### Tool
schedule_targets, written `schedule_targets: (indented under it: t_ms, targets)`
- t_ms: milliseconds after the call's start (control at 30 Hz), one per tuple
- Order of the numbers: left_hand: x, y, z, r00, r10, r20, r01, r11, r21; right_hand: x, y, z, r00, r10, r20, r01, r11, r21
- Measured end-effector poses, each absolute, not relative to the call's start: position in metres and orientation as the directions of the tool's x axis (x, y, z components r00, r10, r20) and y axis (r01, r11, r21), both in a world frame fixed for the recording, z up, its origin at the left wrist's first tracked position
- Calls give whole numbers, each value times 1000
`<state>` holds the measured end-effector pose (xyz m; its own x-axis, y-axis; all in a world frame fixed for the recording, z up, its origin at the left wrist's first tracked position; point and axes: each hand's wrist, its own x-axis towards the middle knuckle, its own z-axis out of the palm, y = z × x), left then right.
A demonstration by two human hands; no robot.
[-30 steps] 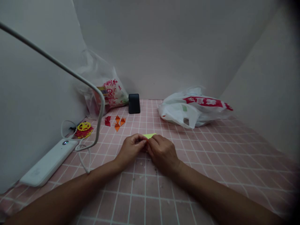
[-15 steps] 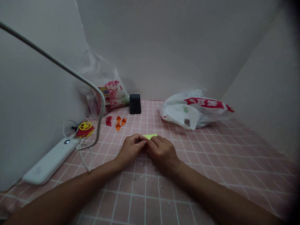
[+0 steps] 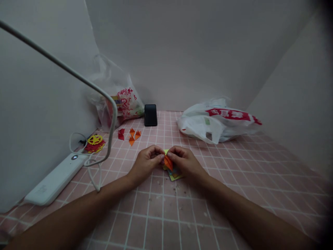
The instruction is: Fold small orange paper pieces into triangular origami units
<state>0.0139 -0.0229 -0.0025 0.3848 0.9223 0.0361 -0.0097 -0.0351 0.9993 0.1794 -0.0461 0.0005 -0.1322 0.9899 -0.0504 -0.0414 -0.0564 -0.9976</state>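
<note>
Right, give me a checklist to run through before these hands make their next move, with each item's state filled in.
1. Left hand gripping the orange folded paper: ok, thumb and fingers pinch it.
2. Right hand on the same paper: ok, fingertips at its upper end.
3. Creases sharp: cannot tell, too small and partly covered.
4. Yellow-edged sheet beneath fully visible: not ok, the hands hide part.
5. Three loose orange origami pieces clear of both hands: ok, lying apart.
6. White cable clear of the left forearm: cannot tell, its loop meets the forearm's outline.

Probably a table (image 3: 234,208) at home
Pink checked top (image 3: 145,218), pale walls (image 3: 171,52) close by, two plastic bags (image 3: 221,119) and a phone (image 3: 151,115).
</note>
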Motion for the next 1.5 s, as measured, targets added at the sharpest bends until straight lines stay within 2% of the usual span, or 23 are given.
schedule_targets:
  t_ms: [100, 267, 567, 900, 1500]
  targets:
    - [14, -21, -2, 381, 924, 40, -7, -41, 999, 180, -47, 2, -153, 982, -113, -106, -130, -986]
    - [13, -21, 2, 374, 926, 52, 41, -73, 997, 183, -47, 5, -214, 967, -139, -149, -173, -974]
    - [13, -22, 3, 394, 918, 44, -21, -39, 999, 181, -47, 6, -180, 979, -96, -71, -110, -991]
    - [15, -24, 5, 384, 913, 141, -19, -144, 989, 181, -50, 6, -308, 938, -160, -272, -248, -930]
    - [12, -26, 4, 421, 878, 230, 57, -279, 959, 181, -50, 6, -279, 943, -179, -221, -244, -944]
